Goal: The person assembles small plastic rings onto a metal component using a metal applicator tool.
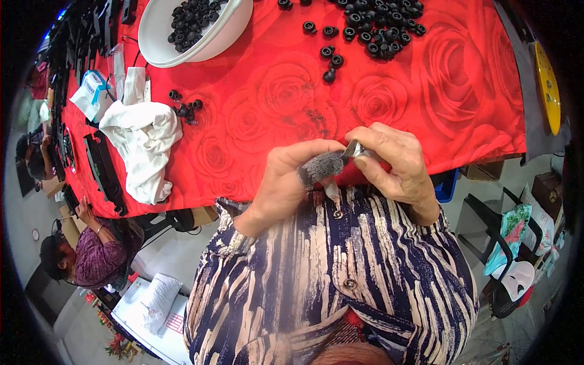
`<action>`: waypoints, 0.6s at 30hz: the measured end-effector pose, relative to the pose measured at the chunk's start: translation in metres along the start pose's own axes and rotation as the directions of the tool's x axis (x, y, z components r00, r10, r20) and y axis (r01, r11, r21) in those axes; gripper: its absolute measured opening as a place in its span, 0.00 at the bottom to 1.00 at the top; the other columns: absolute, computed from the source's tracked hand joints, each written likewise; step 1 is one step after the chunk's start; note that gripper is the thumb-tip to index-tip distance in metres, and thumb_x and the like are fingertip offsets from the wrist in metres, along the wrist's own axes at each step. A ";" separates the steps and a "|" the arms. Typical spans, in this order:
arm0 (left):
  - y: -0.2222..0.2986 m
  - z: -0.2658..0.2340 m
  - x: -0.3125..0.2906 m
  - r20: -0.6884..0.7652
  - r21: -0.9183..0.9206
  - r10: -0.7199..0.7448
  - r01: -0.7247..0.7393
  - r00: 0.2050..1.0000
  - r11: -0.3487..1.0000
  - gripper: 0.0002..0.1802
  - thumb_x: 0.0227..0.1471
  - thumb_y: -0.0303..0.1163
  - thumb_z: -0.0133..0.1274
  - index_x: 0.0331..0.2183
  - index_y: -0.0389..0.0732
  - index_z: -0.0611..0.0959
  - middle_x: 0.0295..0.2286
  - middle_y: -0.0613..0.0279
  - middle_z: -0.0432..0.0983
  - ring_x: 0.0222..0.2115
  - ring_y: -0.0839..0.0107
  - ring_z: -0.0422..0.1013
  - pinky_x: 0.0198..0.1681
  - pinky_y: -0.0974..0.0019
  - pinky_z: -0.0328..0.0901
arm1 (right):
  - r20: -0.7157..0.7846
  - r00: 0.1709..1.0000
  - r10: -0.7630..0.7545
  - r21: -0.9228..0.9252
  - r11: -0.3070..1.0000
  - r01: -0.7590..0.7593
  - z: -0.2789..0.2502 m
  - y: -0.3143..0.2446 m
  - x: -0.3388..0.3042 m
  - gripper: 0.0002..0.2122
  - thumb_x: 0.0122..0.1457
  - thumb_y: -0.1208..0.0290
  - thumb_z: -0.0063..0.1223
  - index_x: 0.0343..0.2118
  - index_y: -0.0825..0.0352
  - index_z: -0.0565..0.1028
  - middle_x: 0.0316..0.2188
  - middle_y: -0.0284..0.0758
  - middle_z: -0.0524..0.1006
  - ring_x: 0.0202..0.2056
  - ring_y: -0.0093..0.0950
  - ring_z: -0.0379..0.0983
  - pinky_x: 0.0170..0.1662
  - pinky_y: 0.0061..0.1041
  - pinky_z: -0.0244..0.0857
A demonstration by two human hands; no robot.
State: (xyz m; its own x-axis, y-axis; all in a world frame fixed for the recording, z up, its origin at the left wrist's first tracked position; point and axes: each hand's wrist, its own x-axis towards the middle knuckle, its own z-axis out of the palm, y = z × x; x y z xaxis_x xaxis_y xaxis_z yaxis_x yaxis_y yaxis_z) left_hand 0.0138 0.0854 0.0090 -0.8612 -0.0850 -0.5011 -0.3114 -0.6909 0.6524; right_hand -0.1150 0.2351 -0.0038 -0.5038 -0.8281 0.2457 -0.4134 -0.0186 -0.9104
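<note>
Both hands meet in front of my body at the near edge of the red table cover. My left hand (277,179) is closed in a pinch, with a knitted grey finger sleeve (322,168) on one finger. Something small and dark shows at its fingertips, mostly hidden. My right hand (395,164) grips a small shiny metal blade (353,148) against that spot. Dark crumbs (315,121) lie scattered on the cover just beyond the hands. To the left rests a little cluster of black round parts (185,111).
A white bowl (234,33) of black parts stands at the far left, and a pile of similar parts (383,27) lies at the far right. A white cloth (143,146) and long black strips (104,173) lie left. Another person (100,252) sits beyond the left edge.
</note>
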 end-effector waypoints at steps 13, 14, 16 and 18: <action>-0.001 -0.007 0.008 -0.007 -0.275 0.021 -0.022 1.000 0.961 0.15 0.49 0.30 0.53 0.39 0.32 0.77 0.28 0.63 0.72 0.25 0.79 0.65 0.28 0.77 0.64 | 0.119 0.989 -0.085 0.084 0.994 0.076 -0.006 -0.001 0.000 0.14 0.41 0.78 0.58 0.34 0.70 0.72 0.19 0.35 0.68 0.19 0.30 0.67 0.22 0.26 0.59; -0.004 -0.010 0.010 -0.006 -0.266 0.032 -0.033 0.999 0.963 0.13 0.51 0.29 0.51 0.40 0.34 0.77 0.28 0.63 0.73 0.25 0.79 0.67 0.27 0.77 0.65 | 0.040 0.998 -0.043 0.129 0.991 0.038 -0.007 -0.004 0.002 0.14 0.42 0.78 0.58 0.35 0.71 0.72 0.20 0.35 0.69 0.20 0.28 0.67 0.23 0.25 0.59; -0.006 -0.014 0.008 0.025 -0.302 0.029 -0.020 0.999 0.953 0.11 0.51 0.25 0.50 0.39 0.35 0.78 0.30 0.62 0.74 0.27 0.78 0.70 0.29 0.76 0.66 | -0.039 0.999 0.015 0.120 0.993 -0.010 0.006 -0.005 0.003 0.14 0.44 0.77 0.58 0.36 0.71 0.72 0.21 0.36 0.70 0.20 0.26 0.67 0.23 0.24 0.59; -0.002 -0.006 0.003 -0.053 -0.041 0.100 -0.102 0.994 0.994 0.11 0.49 0.23 0.52 0.39 0.35 0.78 0.31 0.61 0.74 0.29 0.77 0.70 0.30 0.76 0.67 | -0.112 0.983 0.146 0.135 0.982 -0.131 0.014 -0.004 0.003 0.12 0.47 0.76 0.59 0.36 0.71 0.72 0.24 0.36 0.71 0.22 0.23 0.67 0.24 0.21 0.59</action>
State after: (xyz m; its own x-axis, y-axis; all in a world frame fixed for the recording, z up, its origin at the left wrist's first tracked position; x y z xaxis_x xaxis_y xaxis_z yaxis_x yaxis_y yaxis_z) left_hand 0.0138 0.0822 0.0026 -0.8655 -0.1914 -0.4629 -0.2051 -0.7078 0.6760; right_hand -0.1045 0.2251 -0.0039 -0.6402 -0.7543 0.1457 -0.2380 0.0143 -0.9712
